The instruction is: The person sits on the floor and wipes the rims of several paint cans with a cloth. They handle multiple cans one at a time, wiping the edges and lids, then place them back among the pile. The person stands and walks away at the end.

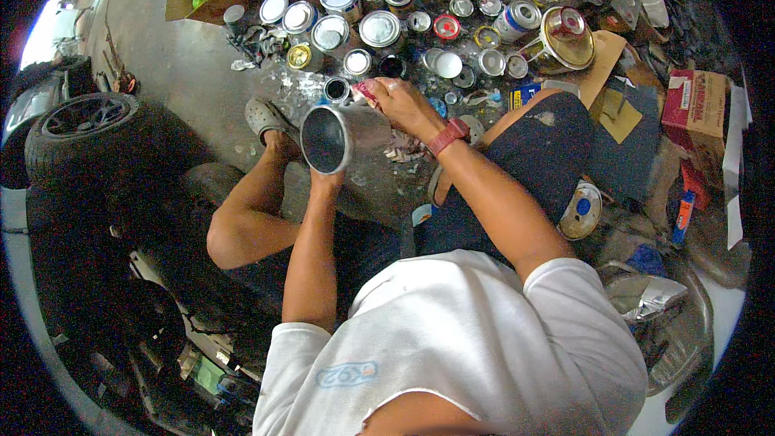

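One silver metal cup (369, 131) lies tilted at the left hand (327, 178), dark mouth leftward; that hand's fingers are hidden, their grip impossible to tell. One crumpled red-and-white rag (365, 93) is pinched in the right hand's (402, 104) closed fingers, beside the cup's upper side. Assorted cans (379, 29) stand beyond on the floor (186, 48).

The left hand (326, 181), mostly hidden, holds a tilted silver cup (367, 131) from below, its dark mouth showing, while the right hand (410, 107) grips a reddish scrap (366, 92) near many cans (380, 29) on the floor (182, 40).
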The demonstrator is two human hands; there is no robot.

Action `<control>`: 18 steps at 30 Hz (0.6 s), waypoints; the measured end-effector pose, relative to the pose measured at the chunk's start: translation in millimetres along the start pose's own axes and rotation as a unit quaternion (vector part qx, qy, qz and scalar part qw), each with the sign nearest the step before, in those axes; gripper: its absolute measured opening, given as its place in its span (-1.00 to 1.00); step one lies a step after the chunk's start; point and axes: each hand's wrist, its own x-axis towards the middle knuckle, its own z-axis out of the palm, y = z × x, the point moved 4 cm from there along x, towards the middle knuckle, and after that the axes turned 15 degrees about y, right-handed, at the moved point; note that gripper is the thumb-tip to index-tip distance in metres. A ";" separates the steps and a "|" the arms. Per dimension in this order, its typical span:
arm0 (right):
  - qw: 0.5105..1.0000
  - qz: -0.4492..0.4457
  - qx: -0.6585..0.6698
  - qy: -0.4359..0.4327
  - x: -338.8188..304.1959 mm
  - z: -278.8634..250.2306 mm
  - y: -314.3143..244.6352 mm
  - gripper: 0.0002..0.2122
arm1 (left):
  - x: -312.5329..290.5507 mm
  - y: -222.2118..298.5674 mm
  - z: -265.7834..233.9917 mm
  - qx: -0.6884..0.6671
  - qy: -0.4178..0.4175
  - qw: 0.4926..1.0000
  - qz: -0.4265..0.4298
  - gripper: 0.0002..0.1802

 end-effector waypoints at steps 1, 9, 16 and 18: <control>0.987 -0.134 -0.072 0.050 -1.6 -1.6 -5.3 -0.61 | -1.0 2.8 2.2 -0.014 0.003 1.000 0.000 -0.61; 0.986 0.073 0.126 -0.080 11.7 12.5 40.1 -0.58 | -4.7 6.4 15.9 0.096 0.044 0.994 0.007 -0.65; 0.991 0.065 0.114 -0.017 13.7 1.4 58.2 -0.55 | -10.4 3.9 31.7 0.136 0.020 0.990 0.007 -0.61; 0.991 0.087 0.070 0.080 13.2 -16.8 66.9 -0.54 | -6.8 -2.7 42.9 0.163 -0.035 0.986 0.025 -0.60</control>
